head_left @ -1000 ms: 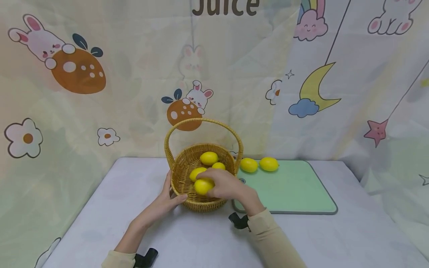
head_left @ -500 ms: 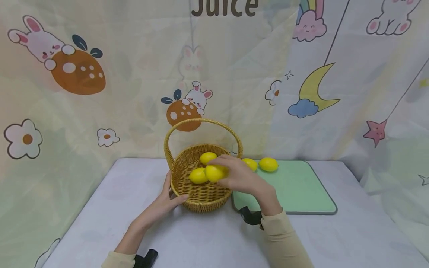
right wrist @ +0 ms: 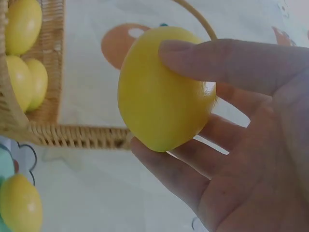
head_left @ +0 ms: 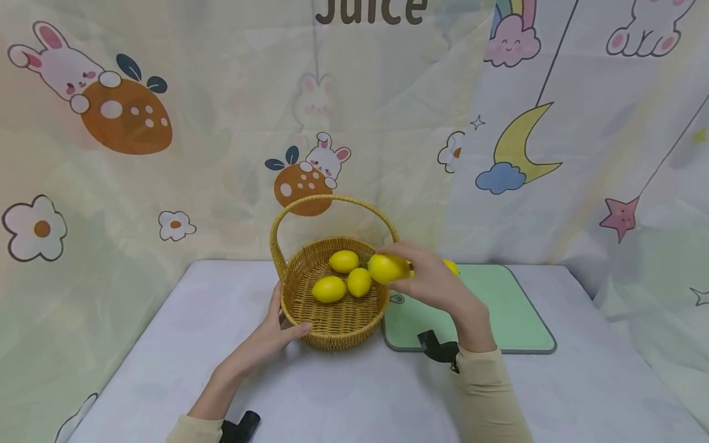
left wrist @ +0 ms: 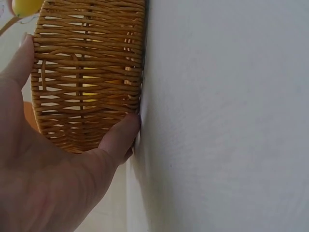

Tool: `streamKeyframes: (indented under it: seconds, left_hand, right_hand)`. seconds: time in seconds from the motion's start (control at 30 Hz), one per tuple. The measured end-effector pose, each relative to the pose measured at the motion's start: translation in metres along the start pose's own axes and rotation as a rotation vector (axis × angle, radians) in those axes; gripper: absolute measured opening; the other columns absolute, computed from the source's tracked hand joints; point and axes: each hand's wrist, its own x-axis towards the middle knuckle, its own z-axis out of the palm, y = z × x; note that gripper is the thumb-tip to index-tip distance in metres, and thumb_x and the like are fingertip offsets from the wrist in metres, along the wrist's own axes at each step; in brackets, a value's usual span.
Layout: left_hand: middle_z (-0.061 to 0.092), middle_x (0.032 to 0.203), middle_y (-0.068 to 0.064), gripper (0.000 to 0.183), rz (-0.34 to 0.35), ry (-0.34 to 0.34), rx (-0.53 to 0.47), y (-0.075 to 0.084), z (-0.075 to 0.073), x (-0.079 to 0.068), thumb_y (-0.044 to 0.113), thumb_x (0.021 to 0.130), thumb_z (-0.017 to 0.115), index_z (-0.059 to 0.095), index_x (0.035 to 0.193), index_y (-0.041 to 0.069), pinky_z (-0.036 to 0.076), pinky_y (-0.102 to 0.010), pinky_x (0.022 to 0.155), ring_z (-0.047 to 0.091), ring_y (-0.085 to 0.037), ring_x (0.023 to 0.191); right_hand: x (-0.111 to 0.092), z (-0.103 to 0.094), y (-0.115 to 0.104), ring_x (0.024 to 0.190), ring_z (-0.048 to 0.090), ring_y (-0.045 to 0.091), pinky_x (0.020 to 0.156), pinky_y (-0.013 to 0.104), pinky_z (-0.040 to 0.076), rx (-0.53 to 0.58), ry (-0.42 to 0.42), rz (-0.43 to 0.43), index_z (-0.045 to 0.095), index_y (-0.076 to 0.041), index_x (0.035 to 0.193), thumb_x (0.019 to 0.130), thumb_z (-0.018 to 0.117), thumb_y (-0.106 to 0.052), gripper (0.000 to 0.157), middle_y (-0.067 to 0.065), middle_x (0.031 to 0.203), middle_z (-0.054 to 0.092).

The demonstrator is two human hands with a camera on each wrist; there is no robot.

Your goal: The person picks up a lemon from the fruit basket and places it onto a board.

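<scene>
My right hand [head_left: 437, 280] grips a yellow lemon [head_left: 389, 269] above the right rim of the wicker basket [head_left: 338, 337]. In the right wrist view the thumb lies over the lemon [right wrist: 164, 92], with the fingers behind it. Inside the basket sit three more lemons: one at the back [head_left: 344, 261], one at the left [head_left: 329, 289] and one in the middle [head_left: 359, 282]. My left hand [head_left: 279, 326] holds the basket's left side between thumb and fingers; the left wrist view shows this hand [left wrist: 63, 179] against the woven wall.
A green cutting board [head_left: 476, 314] lies to the right of the basket on the white tabletop [head_left: 343, 400]. At its back edge a lemon [head_left: 452, 267] shows partly behind my right hand. A patterned cloth [head_left: 232, 123] hangs behind the table.
My right hand has lifted a lemon from the front of the basket and carried it up and right, over the rim. The left hand and the basket have stayed in place.
</scene>
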Motion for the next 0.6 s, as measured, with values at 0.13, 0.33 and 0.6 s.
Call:
streamKeyframes:
  seconds: [0.13, 0.33, 0.6]
  left_hand:
    - [-0.020, 0.166, 0.001, 0.110, 0.011, -0.007, -0.003, 0.001, 0.000, 0.000, 0.044, 0.091, 0.069, -0.024, 0.150, 0.048, 0.010, -0.069, 0.118, -0.007, -0.038, 0.155]
    - [-0.021, 0.166, 0.001, 0.110, 0.010, -0.009, 0.002, -0.001, -0.001, 0.000, 0.045, 0.092, 0.068, -0.026, 0.149, 0.047, 0.011, -0.070, 0.117, -0.006, -0.039, 0.155]
    - [-0.020, 0.166, 0.002, 0.109, 0.012, -0.006, 0.003, -0.004, -0.002, 0.001, 0.044, 0.092, 0.067, -0.025, 0.149, 0.048, 0.011, -0.069, 0.118, -0.004, -0.038, 0.155]
  right_hand:
    - [-0.005, -0.010, 0.004, 0.114, 0.056, 0.022, 0.097, 0.049, 0.050, 0.020, 0.000, -0.011, 0.062, -0.023, 0.134, 0.082, 0.075, -0.006, 0.056, -0.002, 0.132, 0.060]
    - [-0.011, -0.017, 0.015, 0.113, 0.055, 0.024, 0.094, 0.045, 0.050, 0.013, -0.020, 0.055, 0.063, -0.019, 0.131, 0.082, 0.072, -0.003, 0.053, 0.001, 0.133, 0.060]
    - [-0.012, -0.012, 0.042, 0.106, 0.056, 0.025, 0.089, 0.041, 0.049, -0.024, -0.057, 0.120, 0.066, -0.015, 0.128, 0.077, 0.073, 0.000, 0.054, 0.004, 0.123, 0.064]
